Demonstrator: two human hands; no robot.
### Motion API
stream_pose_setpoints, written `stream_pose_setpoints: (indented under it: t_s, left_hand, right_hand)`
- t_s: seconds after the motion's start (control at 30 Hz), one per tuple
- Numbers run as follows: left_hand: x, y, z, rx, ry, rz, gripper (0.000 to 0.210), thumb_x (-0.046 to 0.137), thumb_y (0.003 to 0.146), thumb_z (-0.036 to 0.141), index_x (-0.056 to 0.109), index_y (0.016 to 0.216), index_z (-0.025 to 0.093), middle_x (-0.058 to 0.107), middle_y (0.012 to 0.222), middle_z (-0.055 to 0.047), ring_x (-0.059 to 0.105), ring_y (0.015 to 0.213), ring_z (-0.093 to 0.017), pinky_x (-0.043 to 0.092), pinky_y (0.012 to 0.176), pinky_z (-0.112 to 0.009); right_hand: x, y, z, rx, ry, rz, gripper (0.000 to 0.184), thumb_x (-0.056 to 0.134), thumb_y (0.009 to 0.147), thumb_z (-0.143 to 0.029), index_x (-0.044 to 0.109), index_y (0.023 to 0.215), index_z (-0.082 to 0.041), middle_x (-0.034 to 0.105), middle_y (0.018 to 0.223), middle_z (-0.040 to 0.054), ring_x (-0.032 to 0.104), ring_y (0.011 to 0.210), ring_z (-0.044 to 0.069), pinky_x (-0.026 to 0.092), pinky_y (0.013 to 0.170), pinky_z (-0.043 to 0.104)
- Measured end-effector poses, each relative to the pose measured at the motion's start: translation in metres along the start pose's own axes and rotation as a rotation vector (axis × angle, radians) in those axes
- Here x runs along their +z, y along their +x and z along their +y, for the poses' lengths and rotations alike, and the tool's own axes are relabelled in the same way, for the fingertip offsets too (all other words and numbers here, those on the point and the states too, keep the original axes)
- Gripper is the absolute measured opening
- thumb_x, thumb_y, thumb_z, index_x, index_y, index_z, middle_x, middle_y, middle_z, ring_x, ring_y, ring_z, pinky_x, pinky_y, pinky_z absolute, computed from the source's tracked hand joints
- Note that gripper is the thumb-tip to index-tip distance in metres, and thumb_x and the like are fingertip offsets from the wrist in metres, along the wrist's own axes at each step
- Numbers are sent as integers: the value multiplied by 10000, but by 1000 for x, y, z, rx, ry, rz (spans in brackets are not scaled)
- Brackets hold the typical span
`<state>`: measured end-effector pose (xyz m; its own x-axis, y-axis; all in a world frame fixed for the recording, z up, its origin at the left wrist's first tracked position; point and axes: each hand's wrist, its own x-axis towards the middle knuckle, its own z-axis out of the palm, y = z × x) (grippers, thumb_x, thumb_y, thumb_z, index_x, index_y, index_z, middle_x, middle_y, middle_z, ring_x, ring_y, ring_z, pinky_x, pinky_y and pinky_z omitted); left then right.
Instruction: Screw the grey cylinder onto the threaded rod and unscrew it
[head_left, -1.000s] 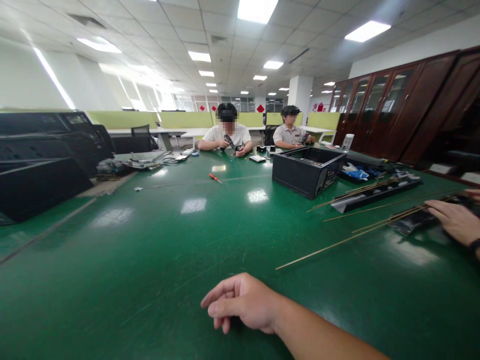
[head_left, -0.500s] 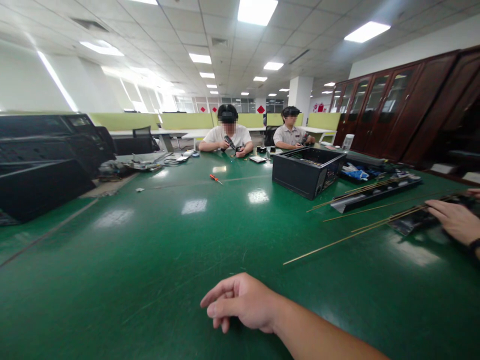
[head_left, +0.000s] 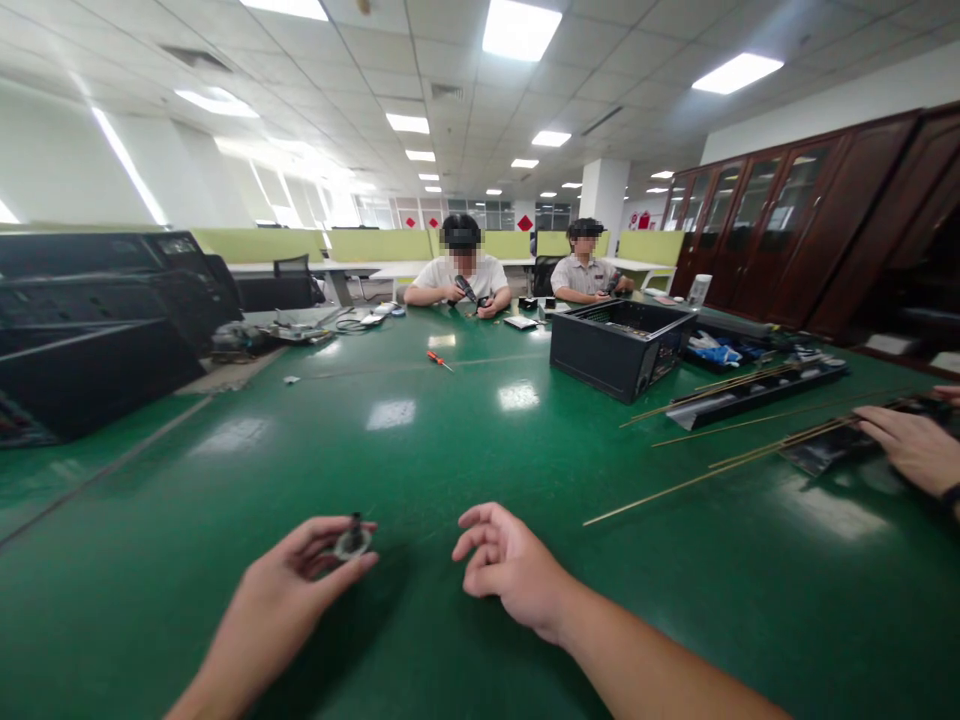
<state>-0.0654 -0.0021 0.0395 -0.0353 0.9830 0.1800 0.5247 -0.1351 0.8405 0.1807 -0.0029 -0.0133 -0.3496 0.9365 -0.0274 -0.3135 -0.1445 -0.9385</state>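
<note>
1. I'm standing in an open-plan office; the ceiling [head_left: 487, 120] is tiled, with rows of flat lights [head_left: 521, 28].
2. Beyond the table [head_left: 480, 450], low lime-green partitions [head_left: 382, 245] back onto white desks [head_left: 397, 271], and there's a black chair [head_left: 544, 272] by them.
3. Tall dark cabinets [head_left: 817, 210] line the right side, some with glass doors.
4. Red diamonds [head_left: 524, 223] decorate the far end, and bright daylight comes in from the left.
5. The big green table itself looks like a workshop: an open computer case [head_left: 596, 357], a screwdriver [head_left: 435, 357] and loose parts [head_left: 277, 332] sit on it.
6. Two people sit across it, one gripping a dark tool [head_left: 466, 288].
</note>
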Motion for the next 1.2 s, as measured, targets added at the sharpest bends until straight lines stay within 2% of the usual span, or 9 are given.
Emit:
stream_pose_setpoints:
  t_s: [0.07,0.13,0.23,0.33,0.43,0.6,0.73,0.93,1.2]
  left_hand:
    - [33,8,8,11,-92,-131,446,786,672,464,676,989,170,759,971,-89,715,907,-274,565,848,-376]
    - [60,9,14,70,-79,-221,366,764,707,407,700,990,184,749,974,-68,700,907,-256,542,833,-348]
    - [77,0,14,151,-10,-323,295,728,757,357,716,1016,216,732,966,-43,675,895,-232,505,815,-328]
    - [75,-10,7,196,23,-377,313,715,772,335,697,1068,234,714,983,-36,656,905,-222,481,829,-325]
    - [71,-13,2,143,2,-340,422,738,722,263,637,1130,231,704,1028,-33,648,940,-224,471,864,-327]
    - [72,-10,3,83,21,-346,235,715,709,246,643,930,205,681,856,-10,623,816,-214,451,747,-308]
    - [73,-9,4,61,-23,-364,217,711,707,235,647,912,202,676,829,0,615,791,-201,440,733,-296]
    - [74,-8,6,34,-59,-351,226,738,709,274,637,895,194,685,824,0,633,797,-202,443,730,-289]
    - [74,-9,0,46,-61,-329,250,749,699,277,636,904,189,681,832,-8,628,795,-205,449,729,-298]
  right_hand:
    - [-7,3,0,-77,-133,101,578,524,509,17,510,1051,-186,572,941,-3,545,655,98,380,561,222]
    - [-15,5,0,-143,-254,151,632,451,498,27,505,1086,-196,562,1000,17,568,741,117,382,580,222]
    - [-22,5,-1,-163,-305,111,669,424,497,35,494,1117,-206,564,1052,30,574,799,128,391,620,226]
    - [-21,2,0,-116,-310,0,637,428,489,41,511,1069,-208,580,1046,23,560,801,126,392,639,220]
    - [-16,-2,0,-117,-363,-67,567,468,513,43,531,1018,-209,600,1024,11,562,789,127,401,646,220]
    - [-11,-7,0,-201,-558,21,401,574,619,-9,582,966,-210,607,897,-7,572,749,138,442,653,231]
    - [-9,-7,2,-249,-661,78,363,597,626,-14,629,933,-204,622,866,-4,587,749,142,456,670,232]
    - [-1,-8,-1,-226,-625,102,284,586,679,-34,652,904,-194,646,789,-19,547,637,111,429,600,208]
    - [-1,-12,-7,-172,-622,114,134,644,767,-155,719,873,-191,706,782,2,634,709,145,453,645,223]
